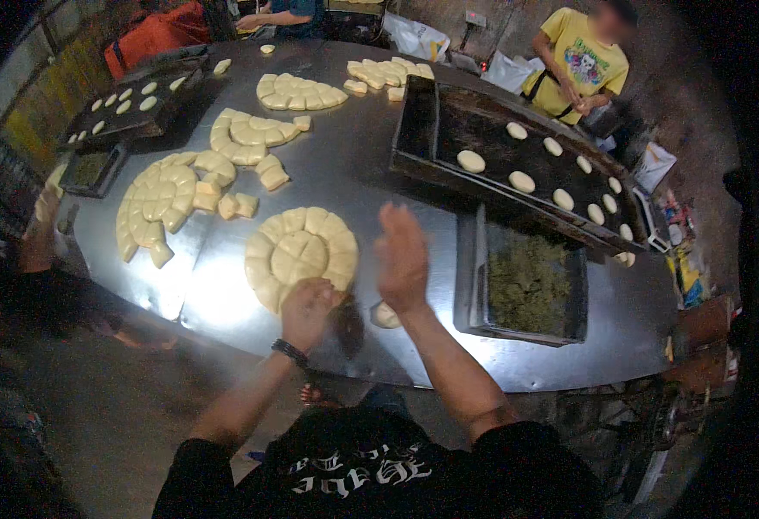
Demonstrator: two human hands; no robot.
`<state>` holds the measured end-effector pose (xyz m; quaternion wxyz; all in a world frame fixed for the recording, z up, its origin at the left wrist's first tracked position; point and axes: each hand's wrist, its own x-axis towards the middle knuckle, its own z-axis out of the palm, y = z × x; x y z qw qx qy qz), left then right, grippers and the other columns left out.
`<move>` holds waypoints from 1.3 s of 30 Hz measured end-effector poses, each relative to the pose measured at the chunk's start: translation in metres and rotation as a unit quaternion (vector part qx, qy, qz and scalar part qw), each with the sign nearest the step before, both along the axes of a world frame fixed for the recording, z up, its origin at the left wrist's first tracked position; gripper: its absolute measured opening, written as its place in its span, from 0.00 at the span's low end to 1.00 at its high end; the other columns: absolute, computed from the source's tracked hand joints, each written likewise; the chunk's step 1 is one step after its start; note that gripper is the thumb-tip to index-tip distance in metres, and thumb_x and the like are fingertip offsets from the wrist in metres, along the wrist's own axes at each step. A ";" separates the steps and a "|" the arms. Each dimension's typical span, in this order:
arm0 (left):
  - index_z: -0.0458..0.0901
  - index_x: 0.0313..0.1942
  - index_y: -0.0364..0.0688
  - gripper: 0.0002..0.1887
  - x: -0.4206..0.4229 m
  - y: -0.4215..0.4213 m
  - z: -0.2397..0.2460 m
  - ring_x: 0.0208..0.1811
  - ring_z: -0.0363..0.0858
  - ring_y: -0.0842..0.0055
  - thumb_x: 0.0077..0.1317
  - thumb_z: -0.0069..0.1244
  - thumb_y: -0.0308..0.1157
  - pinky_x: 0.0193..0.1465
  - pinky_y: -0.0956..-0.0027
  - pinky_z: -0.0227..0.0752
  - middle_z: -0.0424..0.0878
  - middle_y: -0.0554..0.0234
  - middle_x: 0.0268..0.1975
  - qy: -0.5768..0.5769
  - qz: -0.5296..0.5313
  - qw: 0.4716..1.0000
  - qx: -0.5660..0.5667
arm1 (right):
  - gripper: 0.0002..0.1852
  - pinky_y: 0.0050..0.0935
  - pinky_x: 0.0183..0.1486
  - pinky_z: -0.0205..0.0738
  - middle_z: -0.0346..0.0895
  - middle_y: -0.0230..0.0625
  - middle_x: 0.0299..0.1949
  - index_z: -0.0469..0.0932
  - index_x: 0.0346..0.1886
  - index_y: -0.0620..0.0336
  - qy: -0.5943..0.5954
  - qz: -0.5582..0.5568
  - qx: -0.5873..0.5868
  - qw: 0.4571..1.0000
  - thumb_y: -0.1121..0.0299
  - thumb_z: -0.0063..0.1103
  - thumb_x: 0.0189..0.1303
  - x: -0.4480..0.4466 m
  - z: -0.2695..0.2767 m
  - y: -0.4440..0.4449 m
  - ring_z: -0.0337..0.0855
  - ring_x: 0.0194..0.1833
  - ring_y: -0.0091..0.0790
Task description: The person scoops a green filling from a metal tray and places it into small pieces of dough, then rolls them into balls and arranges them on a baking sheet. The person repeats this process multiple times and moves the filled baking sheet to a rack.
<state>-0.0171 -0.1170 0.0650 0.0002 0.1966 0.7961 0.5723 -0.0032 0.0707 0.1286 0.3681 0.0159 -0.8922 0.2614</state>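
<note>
A round slab of dough (301, 256), scored into an inner disc and an outer ring of pieces, lies on the metal table (353, 162) before me. My left hand (310, 310) is at the slab's near edge with bent fingers; whether it grips a piece cannot be told. To the right, my right hand (403, 259) is raised over the table with its fingers extended upward, slightly blurred. A small dough piece (387, 314) rests on the table by the right wrist, partly hidden by it. My right hand seems to hold nothing.
On the right are a metal tray (483, 133) with several flattened dough ovals and a box of green crumbly matter (528, 285). More cut dough (159, 194) lies left. A similar tray (126, 107) stands far left. Other people are at the left edge, the back and right.
</note>
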 end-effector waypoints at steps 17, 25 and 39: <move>0.71 0.53 0.41 0.24 -0.195 0.046 -0.015 0.56 0.69 0.52 0.60 0.51 0.44 0.64 0.48 0.55 0.75 0.49 0.50 0.240 -0.159 0.843 -0.455 | 0.29 0.41 0.41 0.75 0.80 0.46 0.37 0.75 0.46 0.60 -0.541 0.358 0.028 0.761 0.60 0.71 0.38 -0.020 0.034 0.169 0.81 0.40 0.43; 0.69 0.34 0.40 0.11 -0.207 0.049 0.039 0.30 0.73 0.70 0.61 0.53 0.35 0.41 0.62 0.68 0.72 0.64 0.25 0.161 -0.193 0.867 -0.430 | 0.16 0.50 0.55 0.68 0.81 0.40 0.41 0.82 0.42 0.49 -0.063 -0.139 0.092 0.984 0.60 0.62 0.49 -0.241 0.035 0.347 0.81 0.45 0.44; 0.70 0.54 0.30 0.27 -0.111 0.144 0.112 0.34 0.72 0.82 0.69 0.43 0.49 0.39 0.76 0.67 0.75 0.61 0.41 0.010 -0.038 0.995 0.094 | 0.32 0.26 0.36 0.75 0.79 0.39 0.46 0.73 0.56 0.63 -0.164 0.203 -0.386 0.885 0.58 0.71 0.49 -0.051 0.055 0.086 0.78 0.36 0.26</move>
